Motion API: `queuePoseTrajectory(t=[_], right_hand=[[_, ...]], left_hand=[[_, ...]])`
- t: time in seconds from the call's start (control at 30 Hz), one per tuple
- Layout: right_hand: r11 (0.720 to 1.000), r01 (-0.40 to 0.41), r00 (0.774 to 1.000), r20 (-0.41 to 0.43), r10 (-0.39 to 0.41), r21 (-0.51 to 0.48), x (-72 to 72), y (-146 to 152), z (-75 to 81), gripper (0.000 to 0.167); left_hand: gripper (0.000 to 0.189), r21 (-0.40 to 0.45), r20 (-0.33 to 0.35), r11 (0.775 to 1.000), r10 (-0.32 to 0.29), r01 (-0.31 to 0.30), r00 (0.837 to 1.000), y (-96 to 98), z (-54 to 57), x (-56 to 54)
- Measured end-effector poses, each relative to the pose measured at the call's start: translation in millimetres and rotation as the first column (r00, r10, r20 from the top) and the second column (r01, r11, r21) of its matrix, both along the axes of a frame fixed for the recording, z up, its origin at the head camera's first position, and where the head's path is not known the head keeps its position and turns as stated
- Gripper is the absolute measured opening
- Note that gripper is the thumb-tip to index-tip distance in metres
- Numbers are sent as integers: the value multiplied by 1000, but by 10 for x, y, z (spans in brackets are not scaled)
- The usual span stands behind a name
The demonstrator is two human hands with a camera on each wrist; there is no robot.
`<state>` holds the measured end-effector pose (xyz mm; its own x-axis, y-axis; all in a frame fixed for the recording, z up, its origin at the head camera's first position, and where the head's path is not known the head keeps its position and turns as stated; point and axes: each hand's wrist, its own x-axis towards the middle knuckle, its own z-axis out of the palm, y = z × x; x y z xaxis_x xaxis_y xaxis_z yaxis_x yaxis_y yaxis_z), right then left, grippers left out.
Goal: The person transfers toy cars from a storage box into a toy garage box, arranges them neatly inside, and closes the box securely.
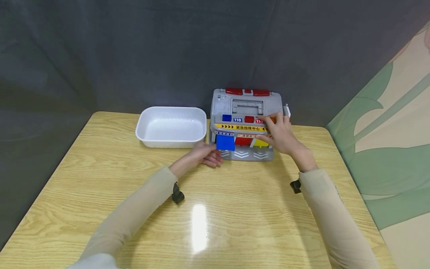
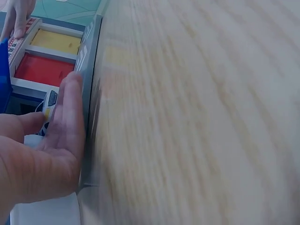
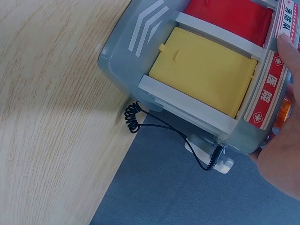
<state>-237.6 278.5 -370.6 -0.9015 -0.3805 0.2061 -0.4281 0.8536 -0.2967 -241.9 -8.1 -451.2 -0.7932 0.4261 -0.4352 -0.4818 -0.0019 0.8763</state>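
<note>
A grey toy emergency station [image 1: 240, 154] stands at the back of the table, with blue, red and yellow doors along its front. The blue door [image 1: 225, 142] is swung up, while the red door [image 2: 44, 70] and yellow door [image 3: 204, 70] are down. At the blue doorway, my left hand [image 1: 204, 154] pinches a small white toy car [image 2: 49, 104] between thumb and fingers; much of the car is hidden. My right hand [image 1: 283, 135] grips the station's upper front edge at the right, thumb on the front sign and fingers on top.
Left of the station is a white plastic tub [image 1: 171, 143]. A white handset [image 3: 206, 157] with a coiled black cord [image 3: 132, 117] hangs on the station's right side. A dark curtain [image 1: 151, 56] rises right behind the table [image 1: 242, 216].
</note>
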Motion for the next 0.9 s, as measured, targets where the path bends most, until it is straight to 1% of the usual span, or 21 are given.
queuePoseTrajectory(t=[0.07,0.2,0.33,0.47,0.57,0.73,0.83,0.9], right_hand=[[1000,3,1000,1,-3,0,1,-1,-7,67],[1000,2,1000,-5,-2,-1,0,-5,-18,67],[1000,-2,1000,-13,2,-6,2,-6,-19,67],[1000,-2,1000,-16,2,-11,8,-7,-10,67],[1000,-5,1000,-16,4,-12,10,-9,-4,67],[1000,-4,1000,-19,3,-13,17,-11,2,66],[1000,-3,1000,-19,3,-14,20,-12,1,66],[1000,-2,1000,-16,2,-12,23,-15,2,67]], left_hand=[[34,-17,-20,1000,-10,10,1000,-13,1,-9],[28,-26,-56,1000,-14,12,998,-39,-16,-20],[18,-15,-81,1000,-17,16,997,-59,-45,-10],[15,0,-110,1000,-30,30,994,-82,-62,2],[20,6,-122,999,-44,46,992,-107,-70,2],[36,8,-129,996,-87,88,988,-135,-62,-4],[43,21,-119,994,-102,106,988,-145,-59,-11],[44,32,-107,993,-110,114,988,-151,-59,-15]])
